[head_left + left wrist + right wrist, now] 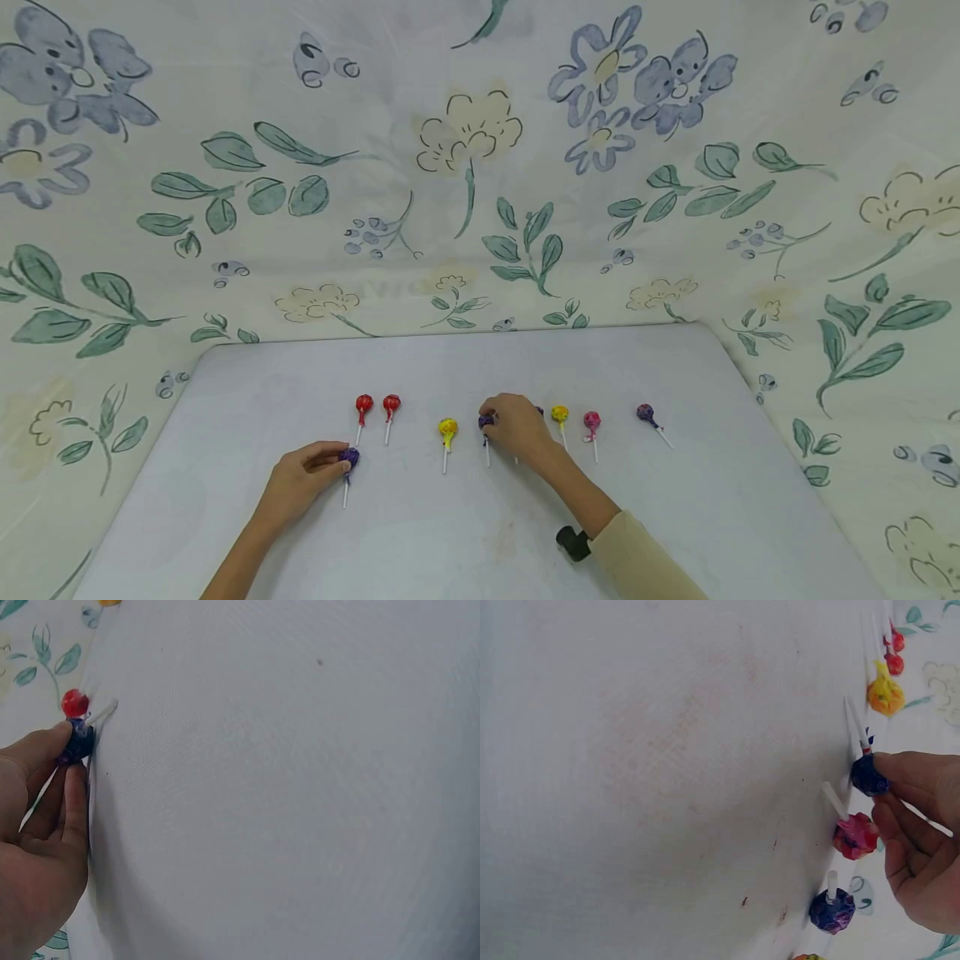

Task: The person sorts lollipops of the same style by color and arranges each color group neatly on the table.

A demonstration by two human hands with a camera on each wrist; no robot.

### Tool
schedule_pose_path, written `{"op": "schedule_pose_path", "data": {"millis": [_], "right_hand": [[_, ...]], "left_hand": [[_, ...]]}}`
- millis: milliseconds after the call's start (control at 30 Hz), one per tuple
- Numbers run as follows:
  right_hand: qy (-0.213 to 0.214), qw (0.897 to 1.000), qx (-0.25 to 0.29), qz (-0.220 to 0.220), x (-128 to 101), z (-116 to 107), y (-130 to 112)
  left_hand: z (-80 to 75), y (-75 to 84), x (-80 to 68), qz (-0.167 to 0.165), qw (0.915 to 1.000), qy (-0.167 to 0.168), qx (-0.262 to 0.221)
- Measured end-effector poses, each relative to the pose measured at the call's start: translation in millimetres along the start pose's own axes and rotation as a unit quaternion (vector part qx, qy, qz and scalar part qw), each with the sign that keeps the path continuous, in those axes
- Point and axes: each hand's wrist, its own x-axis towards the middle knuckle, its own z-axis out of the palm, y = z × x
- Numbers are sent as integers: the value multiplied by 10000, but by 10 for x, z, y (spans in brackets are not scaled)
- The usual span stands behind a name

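Observation:
In the head view my left hand [296, 483] pinches a purple lollipop [349, 457] by its wrapped head, its white stick pointing toward me. The left wrist view shows that same purple lollipop [79, 742] between thumb and fingers, with a red lollipop [75, 703] just beyond it. My right hand [519, 425] holds another purple lollipop [486, 422] at the head with thumb and fingertips. Beside that hand, a pink lollipop [856, 836] shows in the right wrist view; in the head view the hand mostly hides it. A further purple lollipop [832, 910] lies past it.
Two red lollipops [392, 406] lie left on the white table [465, 533], and a yellow lollipop [447, 430] between the hands. Right of my right hand are another yellow lollipop [560, 414], a pink lollipop [592, 420] and a purple lollipop [647, 413]. Floral cloth [450, 275] stands behind.

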Motion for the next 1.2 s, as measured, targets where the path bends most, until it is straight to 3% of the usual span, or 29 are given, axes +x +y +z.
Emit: {"op": "schedule_pose_path", "data": {"millis": [467, 700, 900, 1200], "right_hand": [[-118, 9999, -14, -76, 17, -17, -19], [-74, 9967, 804, -66, 45, -129, -59], [-33, 9807, 1913, -391, 50, -159, -199], [80, 9539, 2991, -248, 36, 39, -520]], "left_hand": [[21, -5, 5, -202, 9996, -67, -178], [10, -20, -5, -217, 9994, -88, -255], [-3, -15, -10, -294, 9990, -141, -320], [11, -13, -1, -317, 9988, -132, -349]]}}
